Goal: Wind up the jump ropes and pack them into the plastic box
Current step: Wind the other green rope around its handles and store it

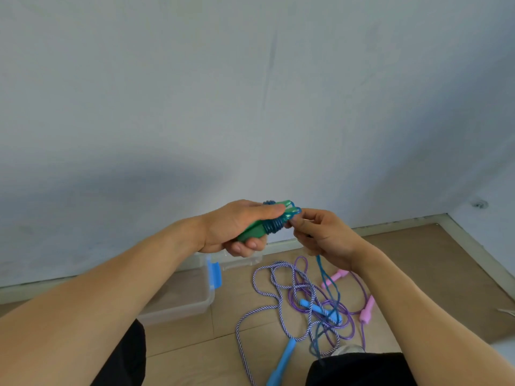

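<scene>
My left hand (237,229) grips the two green handles (252,232) of a jump rope, with several turns of blue cord (271,227) wound round them. My right hand (323,235) pinches that blue cord just right of the handles' tips; the loose rest of it hangs down to the floor (328,291). On the floor below lie a purple-and-white striped rope (267,295) with blue handles (282,363) and a thin purple rope with pink handles (366,309), tangled together. The clear plastic box (192,302) with a blue latch stands on the floor, partly hidden behind my left forearm.
A pale wall fills the upper view, meeting the wooden floor (432,274) at a light skirting board (390,222). My knees in dark trousers (359,370) show at the bottom edge. A corner of the room lies at the right.
</scene>
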{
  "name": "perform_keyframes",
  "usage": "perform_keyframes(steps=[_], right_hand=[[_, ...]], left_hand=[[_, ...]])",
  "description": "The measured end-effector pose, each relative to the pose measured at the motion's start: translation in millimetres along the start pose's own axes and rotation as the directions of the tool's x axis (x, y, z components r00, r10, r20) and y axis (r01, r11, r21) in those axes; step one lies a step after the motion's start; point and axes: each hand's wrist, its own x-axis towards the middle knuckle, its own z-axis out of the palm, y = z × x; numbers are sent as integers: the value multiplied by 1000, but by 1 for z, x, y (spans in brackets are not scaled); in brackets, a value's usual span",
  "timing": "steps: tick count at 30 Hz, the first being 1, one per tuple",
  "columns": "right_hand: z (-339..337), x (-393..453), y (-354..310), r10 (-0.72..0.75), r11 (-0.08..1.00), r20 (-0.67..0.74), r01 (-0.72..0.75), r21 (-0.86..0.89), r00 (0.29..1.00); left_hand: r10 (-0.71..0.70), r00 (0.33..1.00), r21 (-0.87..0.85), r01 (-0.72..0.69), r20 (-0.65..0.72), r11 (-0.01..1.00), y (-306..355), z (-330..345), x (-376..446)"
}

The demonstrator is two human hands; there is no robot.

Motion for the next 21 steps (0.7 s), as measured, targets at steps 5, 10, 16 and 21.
perform_keyframes(steps=[5, 10, 16, 21], right_hand=[[13, 1, -4, 6, 990, -27, -9, -138, 1000], [26, 5, -10, -38, 977, -100, 16, -212, 994], [28, 1, -10, -36, 961, -91, 9, -276, 995], [29, -5, -14, -49, 938, -78, 19, -345, 996]], left_hand=[[7, 992, -99, -20, -126, 995, -2, 3, 3], [3, 973, -208, -52, -229, 977, -3, 5, 10], [107, 900, 142, -51, -423, 989, -11, -2, 16], [290, 828, 638, 102, -479, 763, -23, -5, 21]])
